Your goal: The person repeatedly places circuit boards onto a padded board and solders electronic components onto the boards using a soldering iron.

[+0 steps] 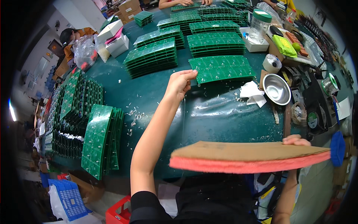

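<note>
My left hand (181, 83) reaches across the table and pinches the near left corner of a green circuit board panel (223, 68), which lies at the front of the board stacks. With my right hand (296, 140) I grip a flat piece of brown cardboard with a pink foam underside (242, 158). It is held level above the table's near edge, close to my body. Only a few fingertips of that hand show over its top; the rest is hidden behind the piece. Several stacks of green circuit boards (216, 42) stand beyond my left hand.
More boards (97, 140) stand on edge at the left. Crumpled white tissue (253, 93), a metal bowl (276, 89) and a tape roll (272, 63) lie on the right. Small white scraps dot the green table (156, 108). Co-workers sit at the far side and far left.
</note>
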Demonstrator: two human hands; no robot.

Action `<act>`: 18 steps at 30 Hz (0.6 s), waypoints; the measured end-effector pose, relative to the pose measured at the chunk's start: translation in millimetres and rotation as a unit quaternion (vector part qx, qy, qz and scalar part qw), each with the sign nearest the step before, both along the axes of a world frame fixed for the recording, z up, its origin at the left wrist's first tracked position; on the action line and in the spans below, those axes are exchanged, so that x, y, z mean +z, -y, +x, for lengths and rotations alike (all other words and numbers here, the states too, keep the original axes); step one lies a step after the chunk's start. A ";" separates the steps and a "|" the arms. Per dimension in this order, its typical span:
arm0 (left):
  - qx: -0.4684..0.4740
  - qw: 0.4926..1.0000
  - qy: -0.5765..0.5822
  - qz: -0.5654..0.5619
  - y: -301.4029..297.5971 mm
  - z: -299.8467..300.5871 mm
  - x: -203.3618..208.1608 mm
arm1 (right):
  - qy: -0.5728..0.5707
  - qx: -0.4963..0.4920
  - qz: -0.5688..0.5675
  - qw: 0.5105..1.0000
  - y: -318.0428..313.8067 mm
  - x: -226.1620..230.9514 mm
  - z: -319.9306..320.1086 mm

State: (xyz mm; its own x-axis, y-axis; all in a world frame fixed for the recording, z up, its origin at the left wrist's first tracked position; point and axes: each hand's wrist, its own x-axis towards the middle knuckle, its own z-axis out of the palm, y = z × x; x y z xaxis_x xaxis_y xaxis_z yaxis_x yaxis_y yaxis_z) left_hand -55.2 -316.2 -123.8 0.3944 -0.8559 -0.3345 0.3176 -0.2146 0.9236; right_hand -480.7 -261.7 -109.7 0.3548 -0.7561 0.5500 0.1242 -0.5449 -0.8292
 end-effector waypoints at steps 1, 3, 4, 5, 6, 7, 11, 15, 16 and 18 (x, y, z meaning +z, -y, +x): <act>-0.003 1.000 0.003 -0.021 -12.7 2.3 3.5 | 0.007 -0.016 -0.031 0.999 -4.1 18.1 5.4; 0.002 0.999 -0.005 -0.039 -44.9 -1.0 9.9 | 0.008 -0.074 -0.061 0.995 4.4 4.6 -30.7; 0.001 0.998 -0.017 -0.055 -60.7 -8.1 13.4 | -0.028 -0.174 -0.069 0.982 -2.0 20.2 -32.5; 0.031 0.997 -0.019 -0.073 -81.6 -27.4 28.4 | -0.007 -0.169 -0.011 0.986 -5.4 37.0 -19.9; 0.068 0.994 -0.018 -0.087 -104.2 -41.2 39.2 | 0.015 -0.157 0.049 0.986 -2.9 50.6 -2.6; 0.067 0.993 -0.058 -0.080 -125.0 -32.8 29.9 | 0.009 -0.106 0.082 0.991 1.2 58.0 6.4; 0.090 0.988 -0.121 -0.027 -182.0 -51.8 28.7 | -0.030 -0.114 0.182 0.976 7.2 64.3 61.8; 0.057 0.992 -0.106 -0.050 -224.2 -46.5 5.5 | -0.079 -0.055 0.209 0.973 9.3 56.6 89.7; 0.059 0.991 -0.107 -0.048 -231.0 -46.7 3.8 | -0.096 -0.036 0.224 0.969 10.1 54.6 92.7; 0.044 0.985 -0.144 -0.080 -241.9 -46.7 0.8 | -0.095 -0.031 0.237 0.966 10.2 51.5 97.1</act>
State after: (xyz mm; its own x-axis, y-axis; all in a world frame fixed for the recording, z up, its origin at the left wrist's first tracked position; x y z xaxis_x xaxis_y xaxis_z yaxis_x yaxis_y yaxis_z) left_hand -101.9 -74.3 -123.1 0.3772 -0.8736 -0.3075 0.5824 -0.0344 0.8122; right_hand -383.6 -271.9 -58.2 0.3615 -0.9300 0.0663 -0.0749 -0.0999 -0.9922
